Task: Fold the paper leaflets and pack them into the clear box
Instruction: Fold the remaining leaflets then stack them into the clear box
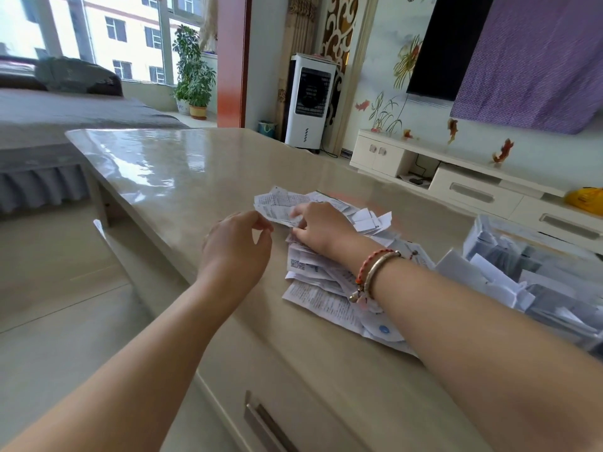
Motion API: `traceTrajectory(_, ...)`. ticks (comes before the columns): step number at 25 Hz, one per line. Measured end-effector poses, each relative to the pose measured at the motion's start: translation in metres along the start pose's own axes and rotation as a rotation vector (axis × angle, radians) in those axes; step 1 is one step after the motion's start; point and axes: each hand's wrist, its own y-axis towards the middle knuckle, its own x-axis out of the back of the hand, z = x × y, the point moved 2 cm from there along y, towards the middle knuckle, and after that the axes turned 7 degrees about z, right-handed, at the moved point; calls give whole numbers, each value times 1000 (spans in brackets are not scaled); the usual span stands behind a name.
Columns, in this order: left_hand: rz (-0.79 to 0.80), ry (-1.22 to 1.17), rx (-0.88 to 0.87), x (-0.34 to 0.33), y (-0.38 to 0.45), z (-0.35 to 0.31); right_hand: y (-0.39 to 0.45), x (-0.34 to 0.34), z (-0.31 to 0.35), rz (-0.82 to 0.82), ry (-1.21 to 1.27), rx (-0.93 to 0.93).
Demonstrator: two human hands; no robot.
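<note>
A loose pile of printed white paper leaflets lies on the glossy beige table, right of centre. My right hand lies on the pile's far end and pinches the edge of a crumpled leaflet that lifts off the heap. My left hand hovers just left of that leaflet with its fingers loosely curled, holding nothing. The clear box stands at the right edge of the table with several folded leaflets inside it. My right forearm hides part of the pile.
The table's near edge runs diagonally below my arms, with a drawer handle in its front. Beyond the table stand a white air cooler, a low white TV cabinet and a grey sofa at the left.
</note>
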Motion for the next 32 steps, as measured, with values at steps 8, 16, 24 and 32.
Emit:
traceTrajectory(8,307,-92,-202,-10,-22,-39,-142,39,-31,-293,283,119)
traceTrajectory(16,571,-150,-410,-46,-56,-67,-231,25,-72,-43,640,-34)
traceTrajectory(24,625,-349,-131,-63,-68,-69,-228,23,-83,-166,634,-295)
traceTrajectory(32,454,314,-291,-66,-86,-79,-228,18,-71,-104,69,-360)
